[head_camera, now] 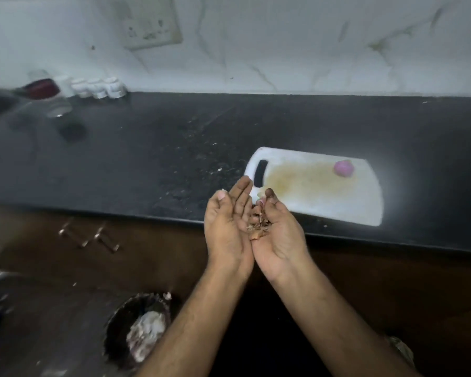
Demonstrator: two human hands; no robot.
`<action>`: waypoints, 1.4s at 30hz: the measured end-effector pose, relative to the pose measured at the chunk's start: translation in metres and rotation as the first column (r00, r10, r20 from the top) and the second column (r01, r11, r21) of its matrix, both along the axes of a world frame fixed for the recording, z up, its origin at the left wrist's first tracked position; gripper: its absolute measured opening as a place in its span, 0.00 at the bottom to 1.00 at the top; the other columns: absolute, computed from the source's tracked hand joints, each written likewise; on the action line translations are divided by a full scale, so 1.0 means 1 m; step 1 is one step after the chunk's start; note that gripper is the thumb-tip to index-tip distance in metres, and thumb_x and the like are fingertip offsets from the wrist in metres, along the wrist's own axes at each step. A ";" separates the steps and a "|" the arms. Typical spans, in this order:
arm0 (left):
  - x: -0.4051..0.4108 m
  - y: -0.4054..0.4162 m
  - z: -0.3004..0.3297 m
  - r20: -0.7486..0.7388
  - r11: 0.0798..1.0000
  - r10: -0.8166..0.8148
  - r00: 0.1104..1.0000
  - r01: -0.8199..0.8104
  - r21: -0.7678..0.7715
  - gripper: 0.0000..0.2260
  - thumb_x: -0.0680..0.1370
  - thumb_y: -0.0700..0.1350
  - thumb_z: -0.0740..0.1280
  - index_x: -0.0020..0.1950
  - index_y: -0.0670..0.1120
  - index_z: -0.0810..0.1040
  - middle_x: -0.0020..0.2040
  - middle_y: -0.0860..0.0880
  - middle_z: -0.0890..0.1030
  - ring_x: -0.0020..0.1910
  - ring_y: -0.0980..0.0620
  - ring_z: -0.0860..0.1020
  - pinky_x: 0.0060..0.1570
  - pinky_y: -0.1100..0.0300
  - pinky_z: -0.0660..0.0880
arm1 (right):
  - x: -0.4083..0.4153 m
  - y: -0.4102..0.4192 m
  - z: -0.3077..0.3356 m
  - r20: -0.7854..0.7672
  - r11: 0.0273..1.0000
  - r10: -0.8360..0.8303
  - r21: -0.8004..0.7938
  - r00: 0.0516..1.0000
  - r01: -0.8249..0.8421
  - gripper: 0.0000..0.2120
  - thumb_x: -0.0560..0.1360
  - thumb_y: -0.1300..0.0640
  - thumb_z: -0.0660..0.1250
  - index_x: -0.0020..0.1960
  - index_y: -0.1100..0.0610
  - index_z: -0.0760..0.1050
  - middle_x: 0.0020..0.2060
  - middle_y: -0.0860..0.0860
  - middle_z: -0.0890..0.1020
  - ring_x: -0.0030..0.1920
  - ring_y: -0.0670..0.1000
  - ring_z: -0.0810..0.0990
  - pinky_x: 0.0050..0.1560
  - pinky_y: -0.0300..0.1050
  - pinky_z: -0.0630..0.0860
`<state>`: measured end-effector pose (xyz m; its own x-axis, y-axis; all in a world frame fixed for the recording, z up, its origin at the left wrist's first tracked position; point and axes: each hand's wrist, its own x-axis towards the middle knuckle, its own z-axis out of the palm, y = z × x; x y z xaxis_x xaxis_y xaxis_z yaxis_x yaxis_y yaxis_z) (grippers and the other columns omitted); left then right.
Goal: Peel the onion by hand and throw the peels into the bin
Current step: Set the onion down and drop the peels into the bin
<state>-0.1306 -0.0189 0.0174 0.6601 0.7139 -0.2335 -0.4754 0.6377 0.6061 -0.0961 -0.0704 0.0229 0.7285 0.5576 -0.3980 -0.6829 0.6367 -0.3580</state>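
A peeled pink onion point(343, 168) lies at the far right of the white cutting board point(337, 202) on the black counter. My left hand point(226, 224) and my right hand point(279, 229) are held palm up, side by side, just in front of the counter's edge. Together they cup a small heap of dry brown onion peels point(258, 227), which lies in the gap between the palms. The left fingers are straight; the right fingers curl slightly round the heap. A dark round bin point(136, 330) with pale scraps in it stands on the floor, lower left of my hands.
Several white-capped jars point(98, 87) and a glass jar point(49, 96) stand at the back left of the counter point(120, 159). Brown cabinet fronts with metal handles point(90, 238) run below the counter. A wall socket point(150, 23) is on the marble wall.
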 end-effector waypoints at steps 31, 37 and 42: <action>-0.227 0.169 -0.223 -0.458 0.506 0.458 0.762 -0.647 -0.571 0.23 0.87 0.50 0.54 0.51 0.36 0.83 0.50 0.36 0.86 0.51 0.40 0.84 0.59 0.48 0.81 | -0.215 0.206 -0.217 -0.205 0.611 0.531 -0.580 0.822 -0.539 0.09 0.81 0.65 0.62 0.47 0.60 0.80 0.47 0.59 0.84 0.49 0.58 0.84 0.55 0.54 0.82; -0.226 0.174 -0.253 -0.523 0.454 0.399 0.753 -0.658 -0.601 0.27 0.89 0.49 0.53 0.40 0.39 0.83 0.34 0.40 0.87 0.43 0.42 0.82 0.44 0.52 0.78 | -0.217 0.209 -0.261 -0.354 0.495 0.525 -0.613 0.774 -0.616 0.12 0.74 0.63 0.69 0.56 0.67 0.82 0.53 0.62 0.86 0.50 0.60 0.87 0.56 0.54 0.83; -0.228 0.185 -0.270 -0.491 0.464 0.417 0.765 -0.644 -0.609 0.19 0.86 0.46 0.56 0.50 0.39 0.84 0.35 0.42 0.87 0.46 0.42 0.82 0.50 0.49 0.80 | -0.224 0.224 -0.271 -0.402 0.528 0.497 -0.563 0.769 -0.636 0.12 0.78 0.65 0.65 0.60 0.66 0.79 0.58 0.62 0.83 0.58 0.61 0.84 0.59 0.53 0.81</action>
